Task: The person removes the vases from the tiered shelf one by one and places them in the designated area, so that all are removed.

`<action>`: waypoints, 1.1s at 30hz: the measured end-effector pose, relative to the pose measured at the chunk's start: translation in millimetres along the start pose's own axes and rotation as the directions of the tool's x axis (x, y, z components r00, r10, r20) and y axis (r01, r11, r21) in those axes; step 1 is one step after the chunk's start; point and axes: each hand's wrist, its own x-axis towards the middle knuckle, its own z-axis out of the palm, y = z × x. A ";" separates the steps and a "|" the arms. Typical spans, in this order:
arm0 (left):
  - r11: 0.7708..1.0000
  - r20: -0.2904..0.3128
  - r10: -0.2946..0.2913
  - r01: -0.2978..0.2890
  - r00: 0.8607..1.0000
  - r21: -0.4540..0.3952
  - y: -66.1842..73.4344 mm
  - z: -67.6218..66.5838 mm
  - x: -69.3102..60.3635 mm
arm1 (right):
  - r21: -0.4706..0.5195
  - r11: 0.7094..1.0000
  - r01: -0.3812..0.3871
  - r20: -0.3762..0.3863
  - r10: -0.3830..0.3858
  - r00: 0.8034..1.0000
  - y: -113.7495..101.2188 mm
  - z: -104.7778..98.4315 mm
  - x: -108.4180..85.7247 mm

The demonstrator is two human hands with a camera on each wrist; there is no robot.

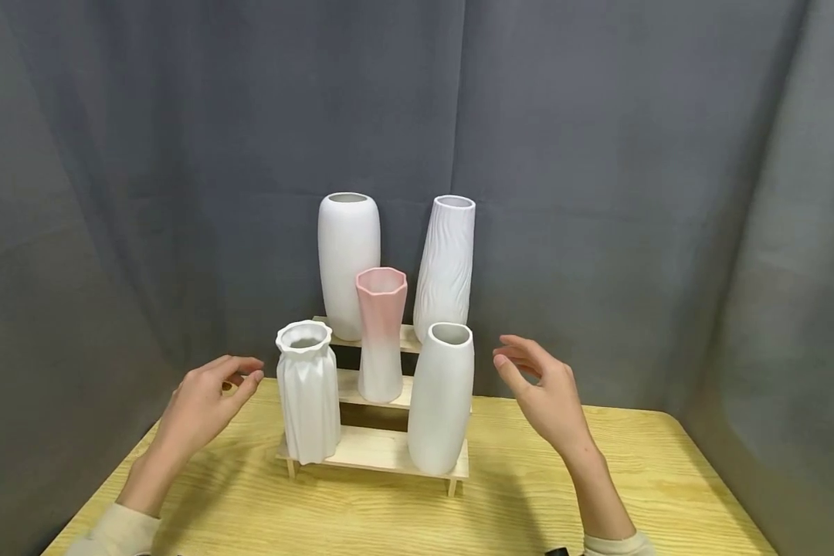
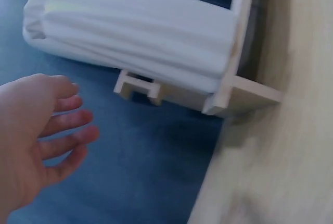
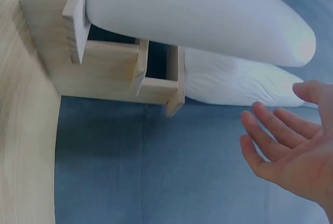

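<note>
A wooden three-step stand (image 1: pixel 371 449) carries several upright vases. On its lowest step are a pleated white vase (image 1: pixel 309 405) at left and a smooth white vase (image 1: pixel 441 401) at right. The middle step holds a pink-and-white vase (image 1: pixel 381 340). A smooth tall white vase (image 1: pixel 350 262) and a wavy-textured white vase (image 1: pixel 448 266) stand on the top step. My left hand (image 1: pixel 208 398) hovers left of the pleated vase, fingers loosely bent, touching nothing. To the right of the smooth front vase, my right hand (image 1: pixel 545 390) is held apart from it, fingers relaxed.
The stand rests on a yellow wood-grain table (image 1: pixel 361 517). Grey curtains (image 1: pixel 584 193) hang behind the table and along both sides. A small black object (image 1: pixel 557 551) shows at the bottom edge near the right sleeve.
</note>
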 end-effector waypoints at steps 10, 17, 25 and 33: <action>0.973 0.081 -0.186 0.195 0.979 -0.120 -20.4 11.3 -31.5 | 0.034 0.999 -0.003 -0.012 0.003 1.000 -7.7 20.0 -2.8; 0.799 0.349 -0.304 0.437 0.886 -0.413 -35.0 33.6 -47.3 | 0.004 1.000 -0.002 -0.019 0.002 1.000 -5.6 13.7 -6.6; 0.500 0.553 -0.364 0.658 0.750 -0.563 -38.8 46.4 -47.8 | -0.017 1.000 0.010 -0.033 -0.011 0.999 -4.8 6.5 -3.1; 0.323 0.636 -0.355 0.729 0.685 -0.604 -42.4 46.5 -57.4 | -0.033 0.999 0.022 -0.049 -0.024 0.998 -3.5 9.2 -5.0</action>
